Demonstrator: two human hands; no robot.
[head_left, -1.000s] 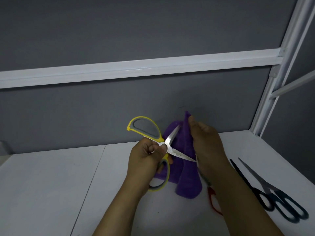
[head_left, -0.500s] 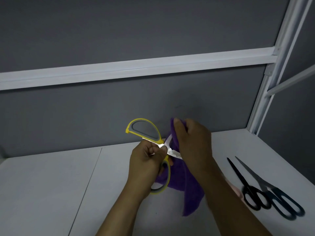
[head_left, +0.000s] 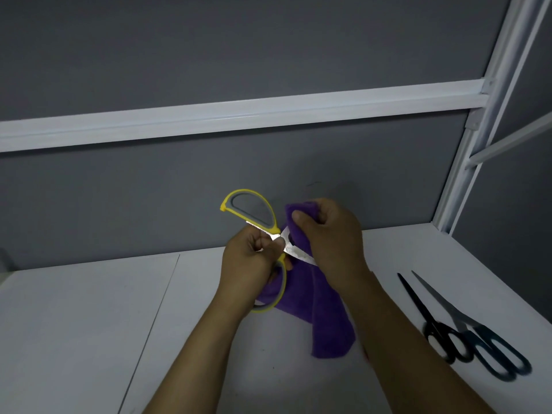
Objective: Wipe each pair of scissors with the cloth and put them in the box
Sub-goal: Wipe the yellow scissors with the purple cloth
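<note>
Right hand [head_left: 331,243], cloth [head_left: 328,324] further up yellow scissors [head_left: 292,251]; white tabletop [head_left: 74,339], grey wall [head_left: 268,49].

Head-worn view, forward-down, seemingly near table [head_left: 74,339]

At the centre of the frame the left hand [head_left: 254,261] grips the spread yellow scissors [head_left: 257,216] by the pivot, one handle loop raised toward the grey wall. The right hand [head_left: 328,234] pinches the purple cloth [head_left: 325,318] over one blade. At lower right, black scissors [head_left: 448,333] lie on the white table [head_left: 74,324].
</note>
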